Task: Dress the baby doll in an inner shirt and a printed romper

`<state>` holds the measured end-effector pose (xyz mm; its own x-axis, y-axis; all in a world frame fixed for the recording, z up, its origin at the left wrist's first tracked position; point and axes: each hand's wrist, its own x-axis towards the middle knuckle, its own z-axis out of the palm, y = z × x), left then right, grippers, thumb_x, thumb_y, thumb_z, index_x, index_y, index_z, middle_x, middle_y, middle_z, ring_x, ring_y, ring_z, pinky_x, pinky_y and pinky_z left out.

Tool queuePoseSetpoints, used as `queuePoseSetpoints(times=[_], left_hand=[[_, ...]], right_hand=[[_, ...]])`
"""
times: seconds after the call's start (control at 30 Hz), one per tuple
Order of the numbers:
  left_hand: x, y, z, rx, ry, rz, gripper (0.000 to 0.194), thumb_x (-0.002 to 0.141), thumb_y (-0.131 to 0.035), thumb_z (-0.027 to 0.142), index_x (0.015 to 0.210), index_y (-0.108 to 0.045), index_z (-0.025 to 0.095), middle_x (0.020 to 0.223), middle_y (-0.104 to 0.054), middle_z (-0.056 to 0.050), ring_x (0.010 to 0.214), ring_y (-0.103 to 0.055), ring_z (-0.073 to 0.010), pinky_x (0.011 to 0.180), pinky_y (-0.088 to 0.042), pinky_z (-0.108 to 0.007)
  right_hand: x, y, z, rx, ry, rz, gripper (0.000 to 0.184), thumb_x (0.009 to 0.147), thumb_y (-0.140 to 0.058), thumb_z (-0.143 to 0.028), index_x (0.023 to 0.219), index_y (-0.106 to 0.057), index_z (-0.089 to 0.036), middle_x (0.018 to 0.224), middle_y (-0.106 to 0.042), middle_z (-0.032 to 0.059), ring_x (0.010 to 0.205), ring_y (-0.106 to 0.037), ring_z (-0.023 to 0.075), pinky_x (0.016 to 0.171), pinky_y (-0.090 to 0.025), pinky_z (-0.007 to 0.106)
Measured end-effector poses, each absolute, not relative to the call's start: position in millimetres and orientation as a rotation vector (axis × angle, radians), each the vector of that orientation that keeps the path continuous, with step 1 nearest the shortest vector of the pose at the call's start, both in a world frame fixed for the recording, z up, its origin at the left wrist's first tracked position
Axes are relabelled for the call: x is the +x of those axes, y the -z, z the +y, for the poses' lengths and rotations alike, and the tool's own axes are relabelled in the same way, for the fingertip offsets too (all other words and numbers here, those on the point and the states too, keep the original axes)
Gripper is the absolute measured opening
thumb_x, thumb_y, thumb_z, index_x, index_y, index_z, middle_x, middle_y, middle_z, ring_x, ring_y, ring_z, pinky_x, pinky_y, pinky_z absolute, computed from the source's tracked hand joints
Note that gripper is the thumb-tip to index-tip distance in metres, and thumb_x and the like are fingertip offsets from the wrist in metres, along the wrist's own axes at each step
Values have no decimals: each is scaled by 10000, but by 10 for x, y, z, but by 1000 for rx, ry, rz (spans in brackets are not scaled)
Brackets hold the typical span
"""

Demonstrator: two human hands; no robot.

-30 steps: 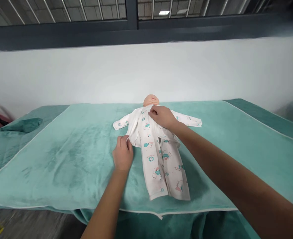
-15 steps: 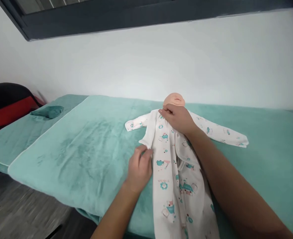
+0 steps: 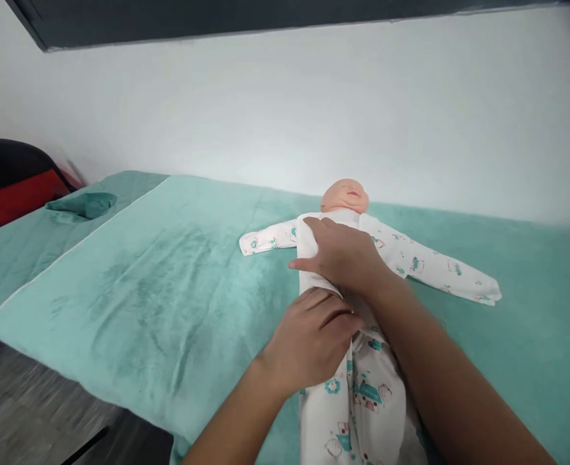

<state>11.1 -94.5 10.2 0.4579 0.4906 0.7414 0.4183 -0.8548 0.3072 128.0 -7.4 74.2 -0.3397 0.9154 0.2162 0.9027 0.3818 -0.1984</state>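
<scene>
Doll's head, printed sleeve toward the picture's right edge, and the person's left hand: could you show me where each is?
Doll's head (image 3: 344,196): head-camera view, middle of the head.
Printed sleeve (image 3: 434,266): head-camera view, midway along its length.
Left hand (image 3: 311,339): head-camera view, back of the hand.

The person's left hand (image 3: 311,336) has come in from the outer side to the middle of the pink-headed baby doll (image 3: 345,196), carrying across the loose white cloth front panel (image 3: 306,247) of its printed jacket, which now covers the teal-patterned chest. The right hand (image 3: 345,253) has gone from pinching near the neck to spreading over that panel, thumb splayed outward.
</scene>
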Motion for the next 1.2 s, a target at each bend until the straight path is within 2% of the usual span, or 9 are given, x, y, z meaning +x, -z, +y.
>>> queuePoseSetpoints(times=[0.17, 0.27, 0.33, 0.4, 0.53, 0.67, 0.83, 1.1, 1.2], left_hand=[[156, -70, -937, 2399, -1502, 805, 119, 860, -547, 90, 886, -625, 176, 811, -705, -25, 795, -599, -158, 766, -509, -323], [170, -75, -947, 2319, -1478, 800, 136, 845, -539, 73, 870, -611, 186, 806, -710, -21, 798, -596, -163, 777, -498, -332], [165, -73, -962, 2269, -1462, 805, 150, 838, -542, 76, 911, -604, 192, 813, -705, -22, 805, -594, -168, 785, -492, -343], [152, -61, -978, 2217, -1481, 801, 184, 835, -552, 79, 972, -592, 195, 830, -691, -28, 811, -591, -169, 784, -489, -346], [109, -13, -1005, 2132, -1656, 863, 229, 824, -577, 65, 1013, -566, 195, 864, -643, -40, 816, -571, -164, 746, -470, -328], [63, 40, -1056, 2082, -1715, 1062, 280, 825, -546, 48, 1062, -539, 196, 928, -595, -49, 876, -559, -172, 766, -463, -331], [35, 82, -1140, 2028, -1665, 1283, 291, 859, -545, 80, 1124, -538, 200, 996, -562, -50, 944, -547, -166, 812, -473, -312], [13, 59, -1120, 1892, -1550, 1496, 120, 940, -482, 134, 930, -583, 199, 868, -587, -17, 810, -565, -140, 714, -472, -279], [-2, 54, -1170, 1949, -1643, 1441, 125, 909, -488, 99, 893, -562, 197, 859, -586, -16, 806, -578, -140, 693, -477, -276]], right_hand=[[1174, -653, -110, -1542, 174, -2398, 294, 874, -615, -350, 1133, -631, -212, 970, -646, 92, 822, -583, 249, 572, -324, 333], [1180, -590, -72, -1253, 223, -2504, 199, 924, -587, -357, 1014, -705, -226, 1254, -607, 126, 1097, -546, 306, 741, -404, 389], [1192, -554, -40, -1049, 203, -2575, 255, 978, -521, -343, 875, -720, -222, 1405, -550, 76, 1280, -452, 315, 906, -385, 436], [1203, -530, -6, -931, 151, -2602, 353, 1017, -455, -327, 798, -707, -213, 1363, -602, 42, 1327, -426, 290, 1012, -326, 457], [1213, -559, 55, -953, -17, -2440, 411, 1010, -469, -391, 689, -632, -190, 911, -699, 50, 997, -581, 222, 918, -373, 398], [1261, -679, 51, -983, -230, -2089, 499, 983, -491, -371, 536, -351, -202, 563, -450, -18, 608, -432, 134, 651, -349, 318], [1458, -795, 3, -1014, -300, -1800, 536, 934, -518, -346, 558, -160, -213, 503, -173, -53, 487, -194, 93, 507, -164, 314], [1733, -925, -10, -1086, -340, -2070, 554, 903, -535, -405, 513, -198, -203, 471, -179, -58, 479, -196, 82, 492, -152, 289], [1749, -980, -32, -1104, -554, -2084, 534, 918, -512, -468, 487, -343, -202, 463, -320, -51, 482, -300, 89, 505, -241, 274]])
